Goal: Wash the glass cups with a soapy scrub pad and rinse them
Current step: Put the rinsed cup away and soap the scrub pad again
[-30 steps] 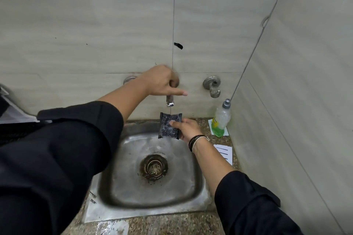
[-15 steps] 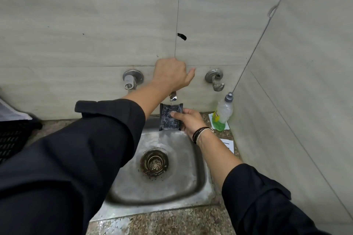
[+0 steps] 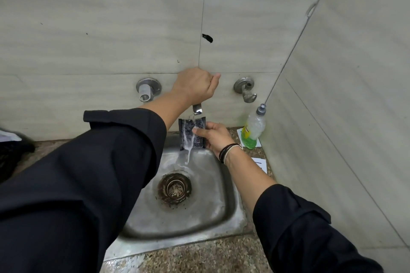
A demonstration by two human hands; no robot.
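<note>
My left hand (image 3: 195, 86) is curled over the handle of the middle tap, whose metal spout (image 3: 197, 109) pokes out below my fingers. Water runs from the spout onto a dark scrub pad (image 3: 192, 134), which my right hand (image 3: 214, 138) pinches by its right edge and holds upright above the back of the steel sink (image 3: 224, 204). The water streams off the pad's lower edge into the basin and toward the rusty drain (image 3: 174, 188). No glass cup is in view.
A bottle of green dish soap (image 3: 253, 128) stands on the granite counter at the sink's back right corner, with white paper slips (image 3: 260, 164) beside it. Two other wall fittings (image 3: 148, 89) (image 3: 245, 87) flank the tap. A dark crate (image 3: 11, 153) sits far left.
Water now flows from the tap onto the pad; before, none ran. My left hand has closed over the tap handle. The pad stays under the spout.
</note>
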